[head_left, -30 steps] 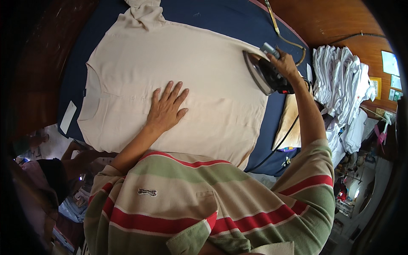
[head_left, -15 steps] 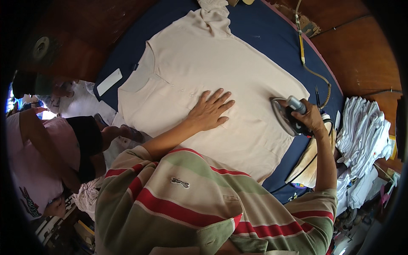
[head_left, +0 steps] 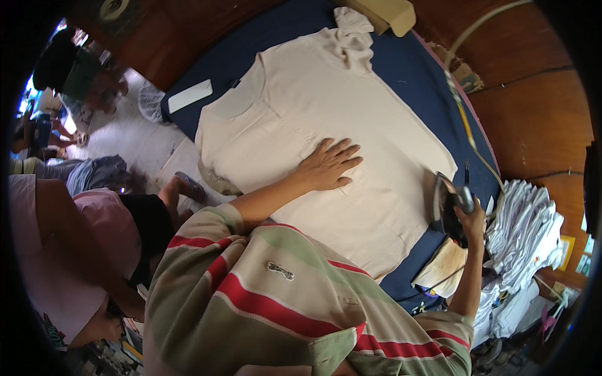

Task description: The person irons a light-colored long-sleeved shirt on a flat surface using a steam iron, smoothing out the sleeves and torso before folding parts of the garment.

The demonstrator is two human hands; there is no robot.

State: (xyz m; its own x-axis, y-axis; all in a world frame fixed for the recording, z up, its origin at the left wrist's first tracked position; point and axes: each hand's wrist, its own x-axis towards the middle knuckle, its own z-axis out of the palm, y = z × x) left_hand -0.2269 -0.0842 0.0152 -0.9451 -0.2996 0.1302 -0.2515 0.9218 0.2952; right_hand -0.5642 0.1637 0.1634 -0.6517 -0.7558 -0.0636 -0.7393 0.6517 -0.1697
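Observation:
A cream shirt [head_left: 285, 88] with a round neckline lies spread over the dark blue ironing surface [head_left: 414, 88]. My left hand [head_left: 327, 166] rests flat on its middle, fingers spread. At the shirt's right edge, my right hand [head_left: 471, 220] grips the handle of an iron [head_left: 446, 203]. The iron looks tilted, its soleplate edge facing the cloth; whether it touches the fabric I cannot tell. Far up, one sleeve [head_left: 354, 41] is bunched in folds.
A white card [head_left: 190, 96] lies left of the neckline. A cardboard box [head_left: 385, 14] is at the far edge. Stacked white garments [head_left: 527, 225] stand at right, near a folded beige cloth [head_left: 443, 268]. A hose [head_left: 467, 122] runs along the right edge. Another person [head_left: 100, 232] is at left.
The iron in my right hand has shifted outward to the shirt's edge and tipped more upright. My left hand stays flat on the cloth. The whole view has shifted slightly.

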